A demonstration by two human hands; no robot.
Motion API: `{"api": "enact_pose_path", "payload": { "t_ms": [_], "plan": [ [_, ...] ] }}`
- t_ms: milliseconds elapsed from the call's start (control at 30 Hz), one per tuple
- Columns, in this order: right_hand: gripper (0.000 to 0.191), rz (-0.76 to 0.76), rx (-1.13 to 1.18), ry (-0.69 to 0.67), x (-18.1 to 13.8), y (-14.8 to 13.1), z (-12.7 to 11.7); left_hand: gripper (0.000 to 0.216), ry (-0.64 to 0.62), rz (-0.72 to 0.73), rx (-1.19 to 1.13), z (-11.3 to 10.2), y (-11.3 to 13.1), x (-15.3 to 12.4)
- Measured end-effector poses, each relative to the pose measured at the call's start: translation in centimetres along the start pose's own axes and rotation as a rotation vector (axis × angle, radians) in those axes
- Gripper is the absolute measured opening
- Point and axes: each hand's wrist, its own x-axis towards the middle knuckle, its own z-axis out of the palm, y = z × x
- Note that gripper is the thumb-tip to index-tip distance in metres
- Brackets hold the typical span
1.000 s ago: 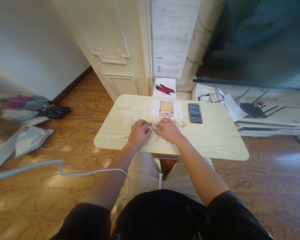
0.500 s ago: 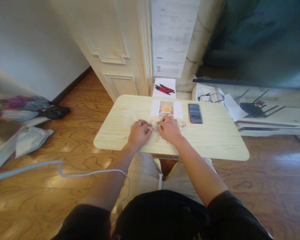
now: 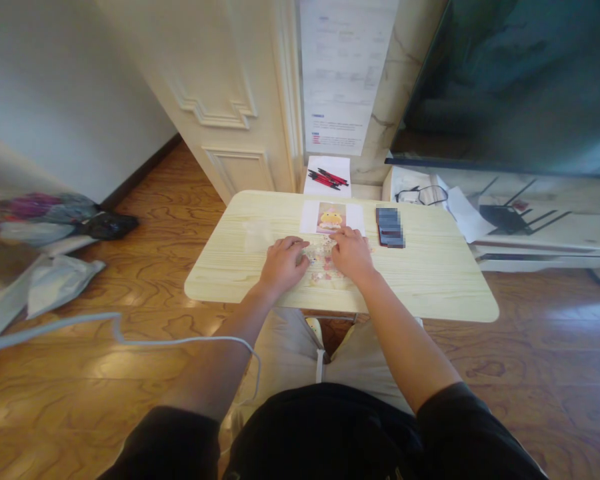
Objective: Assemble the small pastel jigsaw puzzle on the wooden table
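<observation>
Both my hands rest on a small light wooden table (image 3: 430, 280). My left hand (image 3: 281, 263) is curled, its fingertips pressed on a patch of small pale pink and white pieces (image 3: 323, 261). My right hand (image 3: 351, 253) lies over the right side of the same patch with fingers bent down onto it; what they pinch is too small to see. A white card with a yellow cartoon picture (image 3: 331, 217) lies just beyond the hands. A dark phone (image 3: 389, 226) lies to its right.
A clear plastic bag (image 3: 259, 235) lies left of the hands. Red and black pens (image 3: 327, 178) sit on paper behind the table. A white cable (image 3: 130, 337) runs over the wooden floor at left, near bags (image 3: 40, 267). A TV stand (image 3: 530, 220) is at right.
My right hand has moved up and to the right, away from my left hand, uncovering more of the small pieces between them. My left hand has stayed nearly in place.
</observation>
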Motion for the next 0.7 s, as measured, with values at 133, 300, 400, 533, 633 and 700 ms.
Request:
{"api": "enact_pose_path", "payload": {
  "t_ms": [133, 300, 400, 533, 633, 700],
  "plan": [
    [0.045, -0.098, 0.018, -0.053, 0.0, 1.7, 0.0, 0.042, -0.051, 0.068, 0.023, 1.1, 0.8, 2.1],
    [0.044, -0.118, 0.003, -0.086, -1.2, 2.3, 0.4, 0.042, -0.094, 0.091, 0.065, 2.2, 1.4, 3.0],
    [0.041, -0.126, 0.005, -0.078, -1.6, 2.5, 0.4, 0.042, -0.086, 0.085, 0.064, 2.3, 1.7, 2.8],
    [0.042, -0.118, 0.021, -0.042, -2.0, 2.8, 0.2, 0.048, -0.085, 0.103, 0.04, 2.2, 2.1, 2.7],
    [0.045, -0.095, 0.018, -0.021, -2.3, 2.9, 0.1, 0.049, -0.116, 0.144, 0.032, 2.3, 2.2, 2.7],
    [0.047, -0.073, 0.002, -0.011, -2.4, 2.9, 0.1, 0.048, -0.127, 0.157, 0.029, 2.4, 2.3, 2.7]
  ]
}}
